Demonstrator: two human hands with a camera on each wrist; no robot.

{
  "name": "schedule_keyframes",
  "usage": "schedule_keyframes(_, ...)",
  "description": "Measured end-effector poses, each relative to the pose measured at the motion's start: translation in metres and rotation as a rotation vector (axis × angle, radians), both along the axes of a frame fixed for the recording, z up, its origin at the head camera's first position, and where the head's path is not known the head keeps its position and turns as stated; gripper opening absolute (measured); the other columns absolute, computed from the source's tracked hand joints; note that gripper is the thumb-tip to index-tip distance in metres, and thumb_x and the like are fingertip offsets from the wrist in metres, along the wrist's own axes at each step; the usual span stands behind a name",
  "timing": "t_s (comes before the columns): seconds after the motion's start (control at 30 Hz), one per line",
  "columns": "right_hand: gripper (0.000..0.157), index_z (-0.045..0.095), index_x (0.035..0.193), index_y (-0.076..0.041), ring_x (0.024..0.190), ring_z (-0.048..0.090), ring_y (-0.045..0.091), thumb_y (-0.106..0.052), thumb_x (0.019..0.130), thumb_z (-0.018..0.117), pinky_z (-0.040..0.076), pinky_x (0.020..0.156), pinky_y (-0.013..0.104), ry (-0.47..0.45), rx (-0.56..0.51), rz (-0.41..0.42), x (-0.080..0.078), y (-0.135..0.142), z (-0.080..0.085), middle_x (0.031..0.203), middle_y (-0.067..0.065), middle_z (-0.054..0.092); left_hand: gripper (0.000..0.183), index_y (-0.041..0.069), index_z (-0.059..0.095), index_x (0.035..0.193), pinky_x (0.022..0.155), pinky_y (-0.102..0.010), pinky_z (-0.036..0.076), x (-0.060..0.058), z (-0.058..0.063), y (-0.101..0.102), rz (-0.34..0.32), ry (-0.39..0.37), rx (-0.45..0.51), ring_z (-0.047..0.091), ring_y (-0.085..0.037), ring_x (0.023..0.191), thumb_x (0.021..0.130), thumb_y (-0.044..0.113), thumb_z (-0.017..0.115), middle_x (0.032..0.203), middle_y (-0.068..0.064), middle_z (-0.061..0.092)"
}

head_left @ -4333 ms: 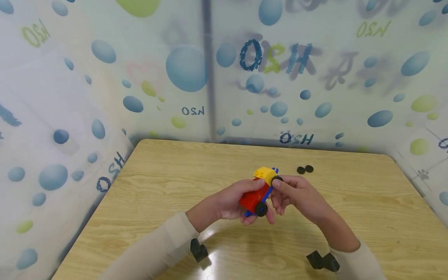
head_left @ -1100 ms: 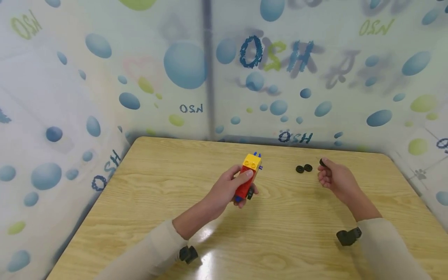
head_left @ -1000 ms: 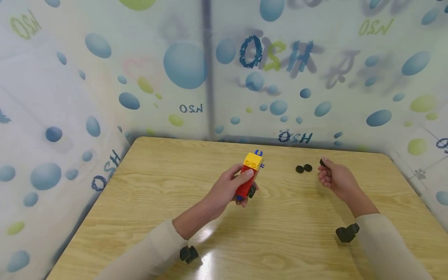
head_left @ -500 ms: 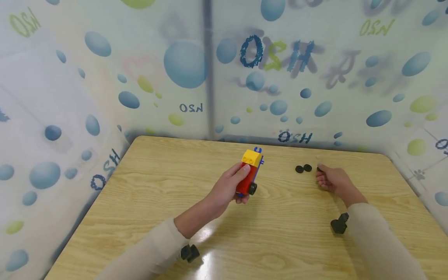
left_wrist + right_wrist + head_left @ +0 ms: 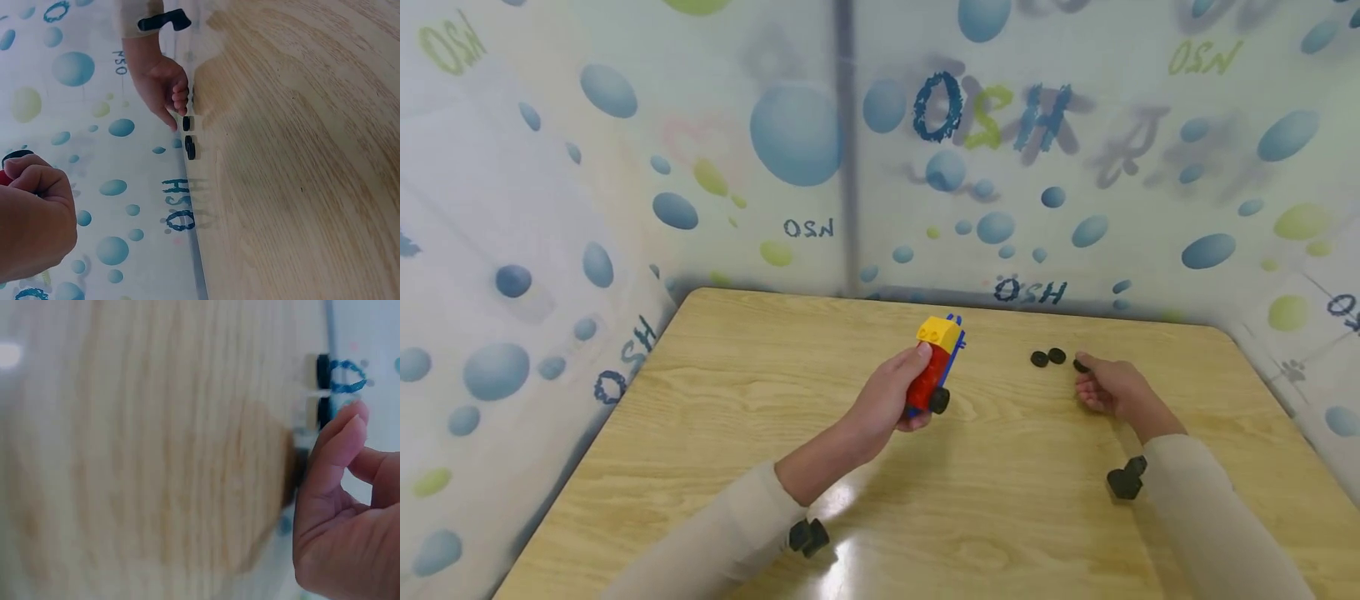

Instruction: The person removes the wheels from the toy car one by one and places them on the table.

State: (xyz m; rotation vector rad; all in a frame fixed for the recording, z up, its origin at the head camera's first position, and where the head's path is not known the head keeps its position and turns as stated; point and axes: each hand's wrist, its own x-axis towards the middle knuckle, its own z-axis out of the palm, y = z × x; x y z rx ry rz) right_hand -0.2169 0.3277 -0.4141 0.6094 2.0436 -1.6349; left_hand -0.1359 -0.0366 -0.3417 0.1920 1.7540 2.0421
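While left hand grips toy car, right hand touches wheel.

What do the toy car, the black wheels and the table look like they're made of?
Toy car: probably smooth plastic; its yellow part has molded studs. Black wheels: rubber or plastic, evenly dark; too small to tell which. Table: wood or wood-look laminate, somewhat glossy, with grain and a bright reflection.

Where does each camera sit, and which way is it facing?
Head: worn there, facing forward and down at the table; left hand, right hand, sleeves show.
Left wrist: worn there, rolled sideways, facing across the table; both hands show.
Right wrist: worn there, also sideways, across the table; only right hand shows.
Wrist views share the right hand and black wheels.
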Motion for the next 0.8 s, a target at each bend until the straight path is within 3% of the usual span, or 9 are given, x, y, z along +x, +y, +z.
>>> schedule_keyframes(0.4, 0.053, 0.057, 0.099, 0.002, 0.057, 0.062, 0.009, -0.049, 0.101, 0.043, 0.056, 0.061, 0.028, 0.092, 0.061, 0.242, 0.020, -0.045, 0.033, 0.067, -0.003, 0.063, 0.054, 0.002, 0.052, 0.118, 0.050, -0.024, 0.040, 0.001, 0.002, 0.004, -0.004, -0.004, -0.004, 0.044, -0.015, 0.049, 0.101, 0.051, 0.039, 0.078, -0.006, 0.051)
schedule_keyframes(0.63, 0.058, 0.060, 0.096, 0.003, 0.055, 0.063, 0.013, -0.054, 0.096, 0.051, 0.057, 0.060, 0.032, 0.196, 0.046, 0.380, 0.048, -0.082, 0.059, 0.064, 0.001, 0.064, 0.055, 0.001, 0.052, 0.115, 0.047, -0.024, 0.040, 0.001, 0.001, 0.005, 0.008, -0.013, -0.014, 0.043, -0.014, 0.046, 0.101, 0.052, 0.037, 0.074, -0.006, 0.051)
schedule_keyframes(0.8, 0.053, 0.062, 0.100, 0.003, 0.061, 0.065, 0.020, -0.049, 0.098, 0.052, 0.058, 0.064, 0.038, 0.277, -0.011, 0.537, 0.069, -0.116, 0.074, 0.071, 0.008, 0.066, 0.052, -0.001, 0.052, 0.108, 0.043, -0.023, 0.037, 0.001, 0.002, 0.007, 0.020, -0.004, 0.011, 0.041, -0.013, 0.043, 0.102, 0.049, 0.037, 0.070, -0.005, 0.050)
